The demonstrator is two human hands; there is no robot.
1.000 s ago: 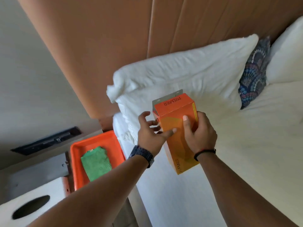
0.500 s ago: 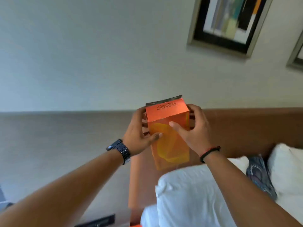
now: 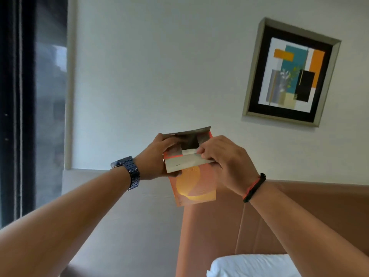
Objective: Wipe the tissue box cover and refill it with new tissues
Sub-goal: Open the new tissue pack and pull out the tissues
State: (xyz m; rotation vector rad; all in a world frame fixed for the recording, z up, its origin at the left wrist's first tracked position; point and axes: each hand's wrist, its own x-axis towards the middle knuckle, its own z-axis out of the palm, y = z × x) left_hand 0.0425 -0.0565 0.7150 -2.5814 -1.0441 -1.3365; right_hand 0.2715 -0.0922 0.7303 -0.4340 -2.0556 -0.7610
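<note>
I hold an orange tissue box (image 3: 194, 184) upright in the air in front of the wall. Its top end flaps are folded open, showing grey cardboard insides and a strip of white tissue. My left hand (image 3: 154, 157) grips the box's left side near the top. My right hand (image 3: 225, 162) pinches the front flap and bends it toward me. The tissue box cover and the cleaning cloth are out of view.
A brown padded headboard (image 3: 279, 216) runs along the wall below the box. A white pillow (image 3: 253, 265) shows at the bottom right. A framed picture (image 3: 292, 71) hangs on the wall at the upper right, and a dark window (image 3: 34, 108) fills the left edge.
My view has tilted further up, away from the bed and the orange tray. The box's top, closed half a second ago, now has its flaps pulled open by my right hand.
</note>
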